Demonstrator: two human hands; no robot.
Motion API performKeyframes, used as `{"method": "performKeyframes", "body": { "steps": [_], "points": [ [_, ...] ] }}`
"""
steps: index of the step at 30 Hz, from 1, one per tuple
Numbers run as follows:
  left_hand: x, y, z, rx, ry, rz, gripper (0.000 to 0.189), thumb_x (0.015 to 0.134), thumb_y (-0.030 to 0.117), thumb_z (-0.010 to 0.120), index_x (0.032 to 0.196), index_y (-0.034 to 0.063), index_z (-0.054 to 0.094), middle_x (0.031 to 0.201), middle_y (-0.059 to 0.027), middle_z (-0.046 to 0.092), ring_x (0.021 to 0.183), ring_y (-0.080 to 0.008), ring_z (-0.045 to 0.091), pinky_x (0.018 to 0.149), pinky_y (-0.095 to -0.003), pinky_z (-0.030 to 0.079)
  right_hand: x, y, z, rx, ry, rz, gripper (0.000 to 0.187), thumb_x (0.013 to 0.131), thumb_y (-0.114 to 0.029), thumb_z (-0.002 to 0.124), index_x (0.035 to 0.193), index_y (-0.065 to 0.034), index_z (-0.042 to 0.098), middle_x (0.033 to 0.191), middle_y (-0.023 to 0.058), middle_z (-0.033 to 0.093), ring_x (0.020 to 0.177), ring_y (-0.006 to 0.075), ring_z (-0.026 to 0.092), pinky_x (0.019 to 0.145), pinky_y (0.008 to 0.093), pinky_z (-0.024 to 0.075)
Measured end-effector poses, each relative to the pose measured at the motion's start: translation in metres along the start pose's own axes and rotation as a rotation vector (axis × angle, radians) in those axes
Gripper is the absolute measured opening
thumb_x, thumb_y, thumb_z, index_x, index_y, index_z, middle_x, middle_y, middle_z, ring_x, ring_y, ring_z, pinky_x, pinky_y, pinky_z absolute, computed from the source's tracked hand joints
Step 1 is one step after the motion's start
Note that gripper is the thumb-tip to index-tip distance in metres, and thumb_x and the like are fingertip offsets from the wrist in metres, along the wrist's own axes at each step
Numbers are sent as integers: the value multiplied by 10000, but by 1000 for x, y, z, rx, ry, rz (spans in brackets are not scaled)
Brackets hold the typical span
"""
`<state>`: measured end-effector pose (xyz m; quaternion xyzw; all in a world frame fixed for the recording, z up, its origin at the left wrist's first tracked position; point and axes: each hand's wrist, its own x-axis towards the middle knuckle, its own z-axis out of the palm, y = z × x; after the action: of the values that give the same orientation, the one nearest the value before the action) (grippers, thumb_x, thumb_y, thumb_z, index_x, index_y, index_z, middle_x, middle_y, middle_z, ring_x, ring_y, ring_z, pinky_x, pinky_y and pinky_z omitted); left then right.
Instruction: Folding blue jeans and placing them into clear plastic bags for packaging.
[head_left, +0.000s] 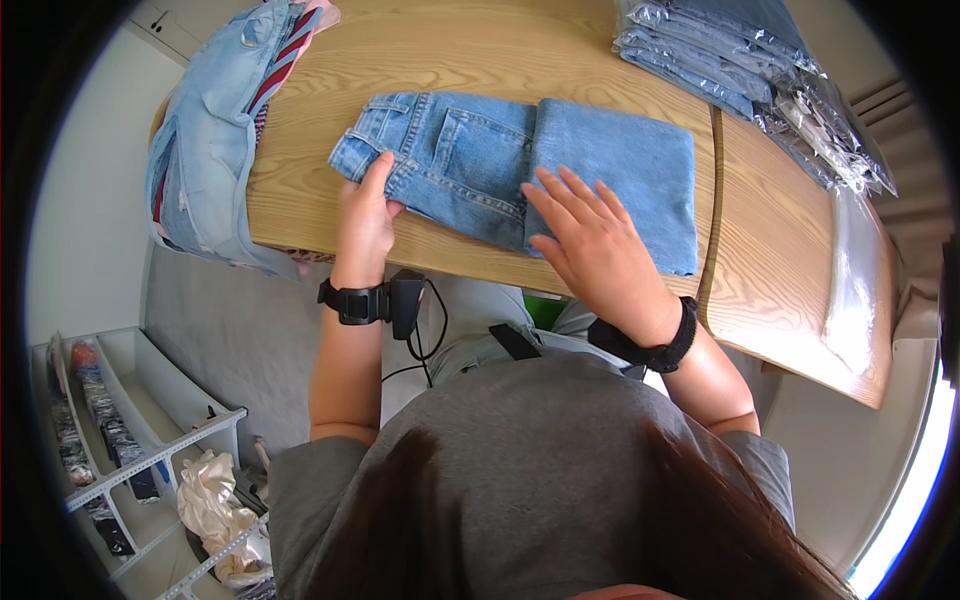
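Note:
A pair of blue denim jeans (480, 142) lies folded on the wooden table (450, 45), its waistband to the left and a back pocket facing up. The legs are doubled back into a flat panel at the right. My left hand (367, 210) grips the waistband's near corner, thumb on top and the other fingers partly hidden beneath. Flat on the folded leg panel rests my right hand (589, 232), palm down with fingers spread, holding nothing. Both wrists wear black straps; a small black device with a cable sits on the left one.
Light-blue jeans (202, 135) drape over the table's left end. Plastic-bagged folded denim (690, 52) is stacked at the back right. Clear plastic bags (855, 285) lie along the right edge. A metal shelf rack (157, 457) holding packed goods stands at lower left.

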<state>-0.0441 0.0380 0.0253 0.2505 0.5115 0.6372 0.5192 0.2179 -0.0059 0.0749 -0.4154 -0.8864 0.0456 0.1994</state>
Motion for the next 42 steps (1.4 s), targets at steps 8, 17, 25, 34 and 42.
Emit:
{"method": "performKeyframes", "body": {
  "steps": [8,17,25,34,42],
  "points": [
    [-32,53,101,548,-255,559,297,822,131,667,1050,-26,560,895,-128,669,776,-227,660,661,-335,524,-35,13,30,-216,-77,44,613,811,-402,627,1329,-120,461,1378,73,463,1294,233,404,1071,462,285],
    [-107,-37,226,1557,-735,1231,132,747,54,573,846,-23,532,732,-161,616,619,-238,661,481,-317,545,-55,14,59,-516,-78,7,520,958,-353,424,1420,-127,347,1421,54,398,1337,208,321,1119,411,185],
    [-103,-42,223,1639,-1109,1019,161,783,73,584,873,-12,483,769,-165,591,692,-301,649,602,-368,551,-76,28,26,402,191,-104,257,816,-99,609,1065,-40,618,1036,150,623,1012,305,586,889,376,447],
    [-98,-48,218,1388,-1049,1058,156,761,52,586,867,-20,496,758,-168,589,635,-325,626,547,-398,527,-92,75,-57,159,467,143,473,655,-24,696,1095,-38,523,1095,120,564,1093,327,521,923,422,416],
    [-64,-7,197,1038,-1258,806,442,795,192,691,1169,-2,555,1140,-191,605,1093,-338,567,938,-377,448,-84,110,-52,227,104,197,514,690,-115,729,1172,-55,562,1081,137,630,962,326,608,806,386,507]
  ]
}}
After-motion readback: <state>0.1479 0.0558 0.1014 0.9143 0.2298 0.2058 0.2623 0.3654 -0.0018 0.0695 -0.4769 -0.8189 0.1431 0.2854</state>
